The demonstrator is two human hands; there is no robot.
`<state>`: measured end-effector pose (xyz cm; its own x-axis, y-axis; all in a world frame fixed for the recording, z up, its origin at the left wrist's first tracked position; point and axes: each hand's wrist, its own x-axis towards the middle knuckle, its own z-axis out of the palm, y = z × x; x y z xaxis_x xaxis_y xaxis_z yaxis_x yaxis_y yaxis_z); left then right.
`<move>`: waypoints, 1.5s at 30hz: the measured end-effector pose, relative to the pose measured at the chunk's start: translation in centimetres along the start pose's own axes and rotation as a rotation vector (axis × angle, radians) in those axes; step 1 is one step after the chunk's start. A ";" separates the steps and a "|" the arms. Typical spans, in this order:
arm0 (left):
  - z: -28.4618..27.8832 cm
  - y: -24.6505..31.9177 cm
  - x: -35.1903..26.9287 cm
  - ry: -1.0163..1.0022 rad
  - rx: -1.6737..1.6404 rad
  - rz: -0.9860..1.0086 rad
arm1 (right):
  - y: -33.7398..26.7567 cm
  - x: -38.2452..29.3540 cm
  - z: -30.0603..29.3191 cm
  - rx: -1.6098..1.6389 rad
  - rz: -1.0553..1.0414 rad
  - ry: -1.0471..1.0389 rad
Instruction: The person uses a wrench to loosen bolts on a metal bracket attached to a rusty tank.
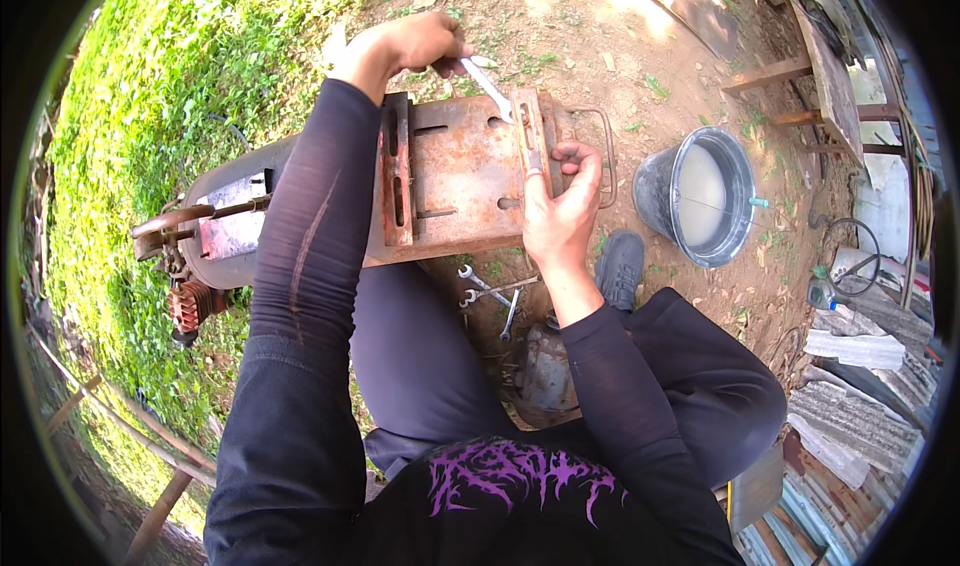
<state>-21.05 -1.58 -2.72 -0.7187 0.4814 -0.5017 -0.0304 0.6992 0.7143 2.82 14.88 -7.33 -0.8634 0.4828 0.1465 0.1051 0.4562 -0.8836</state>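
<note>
My left hand (420,43) grips a steel wrench (486,86) by its near end. The wrench's far jaw meets the edge of a slotted metal rail (529,127), and whatever it touches there is too small to tell. Against that same rail, my right hand (562,206) has its thumb on the near face and bent fingers on the outer side. The rail lies across a rusty slotted mounting plate (465,168). Parallel to it at the plate's left end is a second slotted rail (395,183). The plate sits beside a cylindrical metal tank (229,191), partly hidden by my left arm.
Beyond the plate's right end projects a bent-rod handle (611,153). Loose wrenches (491,290) lie on the dirt near a worn metal housing (546,367) between my legs. A bucket (660,191) of cloudy liquid stands right. Corrugated sheets (855,431) are stacked lower right.
</note>
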 end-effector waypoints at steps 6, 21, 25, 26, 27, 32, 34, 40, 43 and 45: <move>1.3 -3.7 -4.9 0.159 0.130 0.000 | -0.1 0.0 -0.1 -0.019 -0.015 -0.004; -0.7 -1.2 1.5 0.027 -0.229 0.041 | -0.1 0.0 0.0 -0.001 0.006 -0.009; -1.4 -1.2 2.6 -0.057 -0.194 0.079 | 0.0 -0.1 0.0 0.004 -0.009 -0.001; -1.3 -0.9 2.7 -0.049 -0.154 0.083 | 0.0 -0.1 0.0 0.006 -0.009 0.004; -1.2 -0.6 2.8 -0.038 -0.114 0.086 | 0.0 -0.1 0.1 0.003 -0.014 0.009; -0.2 1.1 3.6 -0.059 -0.029 0.082 | 0.1 -0.2 0.1 -0.008 -0.030 0.012; 0.2 2.2 3.8 -0.041 0.122 0.135 | 0.1 -0.1 0.1 -0.006 -0.047 0.018; -0.9 1.3 1.5 0.032 0.455 0.120 | -0.2 -0.1 0.1 -0.006 -0.018 0.008; -0.9 -1.4 -1.3 -0.068 0.465 0.026 | 0.1 0.0 0.1 -0.005 -0.023 0.018; -0.6 -3.0 -3.2 -0.083 0.182 -0.036 | 0.2 0.0 0.1 0.000 -0.015 0.013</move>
<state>-19.05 -5.53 -2.99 -0.6598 0.4908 -0.5690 0.0763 0.7971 0.5990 2.81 14.86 -7.56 -0.8582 0.4858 0.1657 0.0924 0.4637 -0.8812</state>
